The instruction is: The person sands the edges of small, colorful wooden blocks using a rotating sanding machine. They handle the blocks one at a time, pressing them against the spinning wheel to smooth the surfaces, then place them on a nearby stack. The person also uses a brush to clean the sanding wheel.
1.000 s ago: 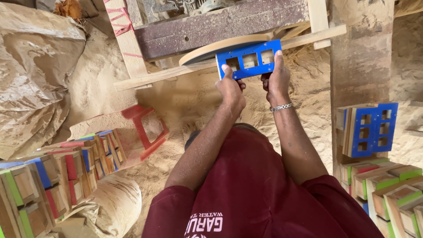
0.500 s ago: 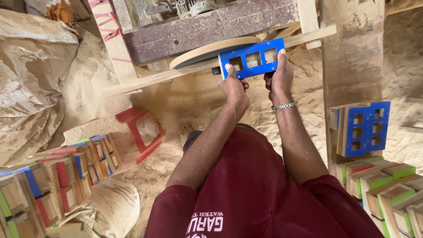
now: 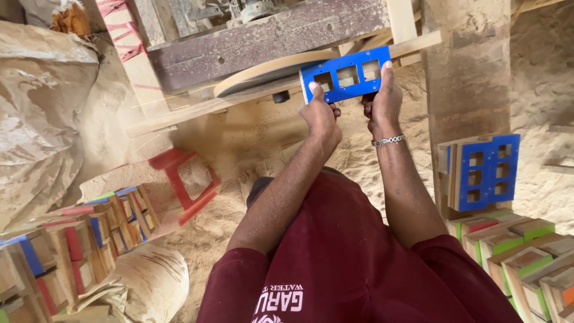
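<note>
Nearest, stacks of coloured wooden frames crowd both sides: one pile (image 3: 72,251) low on the left, another (image 3: 520,257) low on the right, with a blue frame stack (image 3: 481,172) standing above it. A red frame (image 3: 182,182) lies on the sawdust floor (image 3: 257,137), which gives open room between the piles. Further out, the left hand (image 3: 321,116) and right hand (image 3: 382,98) each have their grip closed on the lower edge of a blue panel (image 3: 345,76) with three square holes (thumbs up on its face). The panel's top edge meets the tan disc (image 3: 269,67) under the dark beam (image 3: 269,33). Since the earlier frame the panel sits slightly more tilted, and the view has shifted left.
</note>
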